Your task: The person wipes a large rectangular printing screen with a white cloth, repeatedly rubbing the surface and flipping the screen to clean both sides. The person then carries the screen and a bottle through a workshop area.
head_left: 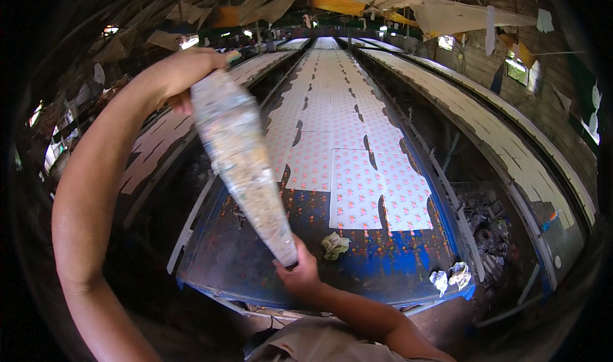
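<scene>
Tilted across the space in front of me is a paint-stained printing screen, seen nearly edge-on, its side blotched tan, grey and silver. It is held clear of the table. My left hand is raised and bent over its upper far end, fingers curled round the edge. At the lower near end, my right hand grips the narrow corner. Below and beyond lies a long printing table with a dark, blue-edged top, bearing white cloth pieces printed with small pink flowers.
A crumpled greenish rag lies on the table's near end. White crumpled cloths sit at its right corner. More long tables with pale cloth run alongside, including a right-hand table. Hanging sheets droop from the roof.
</scene>
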`<state>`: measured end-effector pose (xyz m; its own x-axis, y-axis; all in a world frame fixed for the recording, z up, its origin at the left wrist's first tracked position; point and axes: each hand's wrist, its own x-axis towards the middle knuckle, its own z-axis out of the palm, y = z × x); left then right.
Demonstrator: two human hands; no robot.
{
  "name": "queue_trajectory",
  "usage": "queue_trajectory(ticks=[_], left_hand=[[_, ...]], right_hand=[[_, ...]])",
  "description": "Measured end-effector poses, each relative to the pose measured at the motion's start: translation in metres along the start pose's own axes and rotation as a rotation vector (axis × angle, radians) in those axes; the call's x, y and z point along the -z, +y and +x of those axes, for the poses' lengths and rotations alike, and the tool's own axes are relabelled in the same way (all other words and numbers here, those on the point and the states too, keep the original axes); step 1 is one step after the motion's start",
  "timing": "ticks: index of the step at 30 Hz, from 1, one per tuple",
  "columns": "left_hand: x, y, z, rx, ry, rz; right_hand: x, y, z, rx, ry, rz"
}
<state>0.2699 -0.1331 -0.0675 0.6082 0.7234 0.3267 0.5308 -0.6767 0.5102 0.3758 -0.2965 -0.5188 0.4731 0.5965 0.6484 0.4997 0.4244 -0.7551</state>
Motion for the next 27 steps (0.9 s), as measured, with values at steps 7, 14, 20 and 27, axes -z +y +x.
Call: queue_trajectory(ticks=[7, 14, 20, 27], left_hand=[[-0.021, 0.02, -0.004, -0.704, 0.379, 0.654], [-0.004, -0.04, 0.036, -1.031, 0.146, 0.326], [-0.012, -0.079, 0.052, -0.991, 0.371, 0.35], [-0.001, -0.06, 0.048, -1.279, 0.578, 0.436]], right_hand=[[0.056, 0.005, -0.005, -0.154, 0.024, 0.029], [0.049, 0.003, -0.011, -0.155, -0.064, 0.016], [0.039, 0.021, -0.017, -0.175, -0.045, 0.161], [0.083, -0.014, -0.022, -0.023, 0.023, 0.272]])
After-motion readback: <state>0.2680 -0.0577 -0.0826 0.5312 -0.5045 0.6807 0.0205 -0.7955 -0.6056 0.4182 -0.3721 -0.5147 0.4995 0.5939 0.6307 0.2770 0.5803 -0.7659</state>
